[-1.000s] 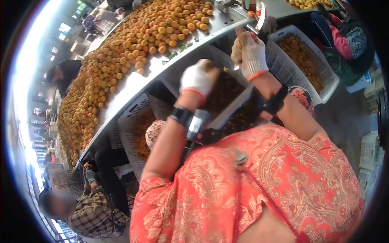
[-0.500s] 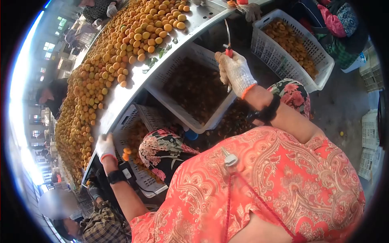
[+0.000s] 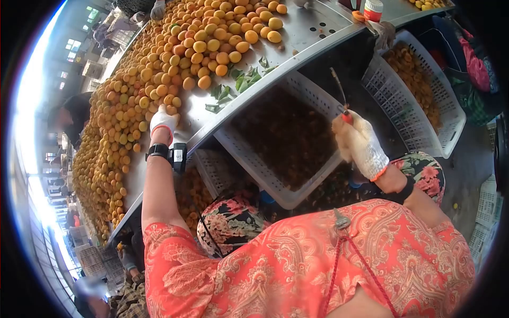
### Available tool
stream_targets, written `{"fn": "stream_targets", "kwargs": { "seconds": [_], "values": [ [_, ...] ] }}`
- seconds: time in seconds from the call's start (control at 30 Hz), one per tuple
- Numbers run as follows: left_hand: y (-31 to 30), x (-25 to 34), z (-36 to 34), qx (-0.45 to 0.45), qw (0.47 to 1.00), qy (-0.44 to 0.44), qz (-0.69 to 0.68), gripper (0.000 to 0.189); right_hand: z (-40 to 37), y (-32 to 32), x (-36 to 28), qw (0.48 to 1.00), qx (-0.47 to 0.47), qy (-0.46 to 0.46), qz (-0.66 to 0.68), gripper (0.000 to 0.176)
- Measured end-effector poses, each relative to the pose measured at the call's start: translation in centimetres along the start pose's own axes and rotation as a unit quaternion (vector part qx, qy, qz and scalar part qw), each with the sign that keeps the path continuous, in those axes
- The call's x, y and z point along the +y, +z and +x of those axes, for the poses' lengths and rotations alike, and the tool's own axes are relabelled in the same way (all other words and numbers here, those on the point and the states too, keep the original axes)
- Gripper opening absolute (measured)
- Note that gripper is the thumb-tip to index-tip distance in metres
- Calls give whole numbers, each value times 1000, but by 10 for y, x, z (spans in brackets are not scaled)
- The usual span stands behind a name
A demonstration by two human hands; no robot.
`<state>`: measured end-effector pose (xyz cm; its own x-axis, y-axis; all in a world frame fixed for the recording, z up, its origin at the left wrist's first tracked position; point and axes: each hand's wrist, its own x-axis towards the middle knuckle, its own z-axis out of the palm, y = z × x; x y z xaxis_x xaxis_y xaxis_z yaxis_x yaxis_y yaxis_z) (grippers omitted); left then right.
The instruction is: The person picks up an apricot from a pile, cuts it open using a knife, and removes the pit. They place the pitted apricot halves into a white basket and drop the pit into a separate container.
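My left hand (image 3: 163,125), in a white glove with bare fingertips, reaches onto the metal table, its fingers bent around an apricot (image 3: 168,99) at the edge of a big pile of apricots (image 3: 196,45). Its fingertips are partly lost among the fruit. Over a white crate (image 3: 289,199) of dark contents below the table edge, my gloved right hand (image 3: 361,142) is closed on a red-handled knife (image 3: 347,116). The knife's thin, curved metal blade points up and away from me. Apricot halves (image 3: 193,204) lie in another crate below my left arm.
Green leaves (image 3: 246,79) lie near the rim of the metal table (image 3: 297,57). At the right stands a white crate (image 3: 400,103) of apricot pieces. A red-and-white tub (image 3: 373,9) sits on the table's far part. Other people work around the table.
My left hand has moved from the table's edge, over falling orange apricot pieces, up to the pile. My right hand still holds the knife and appears lower and farther right as the view has shifted.
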<state>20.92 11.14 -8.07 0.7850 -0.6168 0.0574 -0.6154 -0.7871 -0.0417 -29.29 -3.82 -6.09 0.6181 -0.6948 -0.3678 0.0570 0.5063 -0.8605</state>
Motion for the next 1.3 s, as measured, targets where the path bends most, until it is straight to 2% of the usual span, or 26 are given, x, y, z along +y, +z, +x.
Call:
{"fn": "stream_targets", "kwargs": {
  "seconds": [0.03, 0.1, 0.13, 0.17, 0.23, 0.3, 0.37, 0.4, 0.5, 0.53, 0.57, 0.63, 0.67, 0.77, 0.8, 0.87, 1.07, 1.3],
  "values": [
    [-8, 9, -2, -4, 1000, 2, 0, 52, 1, 2, 1, 1000, 12, -13, -5, 11],
    [-25, 22, -9, -78, 986, -53, -139, 47, 2, 0, 3, 999, 15, 0, -36, 9],
    [-22, 13, -7, -107, 947, -53, -297, 44, 4, 0, 3, 999, -12, -24, -43, 9],
    [-13, 0, 0, -69, 912, 33, -403, 46, 4, 1, 3, 997, -40, -50, -49, 10],
    [-72, 44, -52, -129, 799, 21, -587, 48, 2, 6, -5, 993, -56, -57, -92, 10],
    [-109, 75, -101, -160, 710, 57, -684, 53, -9, 17, -18, 978, -88, -69, -178, 11],
    [-126, 104, -148, -184, 634, 151, -736, 58, -24, 35, -27, 954, -128, -146, -227, 11],
    [-133, 119, -173, -197, 580, 114, -782, 63, -31, 42, -29, 946, -147, -173, -231, 11],
    [-137, 147, -227, -209, 514, 83, -828, 70, -34, 64, -6, 934, -193, -248, -168, 15],
    [-137, 151, -239, -223, 496, 82, -835, 70, -41, 65, -7, 913, -184, -265, -250, 21],
    [-141, 158, -252, -224, 493, 84, -837, 70, -50, 65, -11, 912, -182, -266, -253, 21],
    [-150, 172, -274, -176, 503, 72, -843, 68, -72, 68, -29, 891, -199, -225, -340, 18],
    [-151, 174, -281, -178, 481, 101, -852, 66, -75, 66, -28, 882, -202, -256, -339, 23],
    [-162, 185, -296, -144, 502, 114, -845, 65, -89, 66, -37, 888, -216, -235, -332, 25],
    [-165, 189, -301, -140, 491, 114, -852, 66, -93, 65, -39, 886, -216, -240, -332, 25],
    [-167, 193, -306, -135, 492, 123, -851, 66, -100, 63, -42, 882, -212, -292, -304, 36],
    [-170, 194, -317, -123, 493, 132, -851, 60, -106, 61, -39, 874, -220, -300, -313, 35],
    [-180, 200, -335, -63, 501, 154, -849, 55, -117, 60, -40, 856, -231, -314, -339, 33]
  ]
}}
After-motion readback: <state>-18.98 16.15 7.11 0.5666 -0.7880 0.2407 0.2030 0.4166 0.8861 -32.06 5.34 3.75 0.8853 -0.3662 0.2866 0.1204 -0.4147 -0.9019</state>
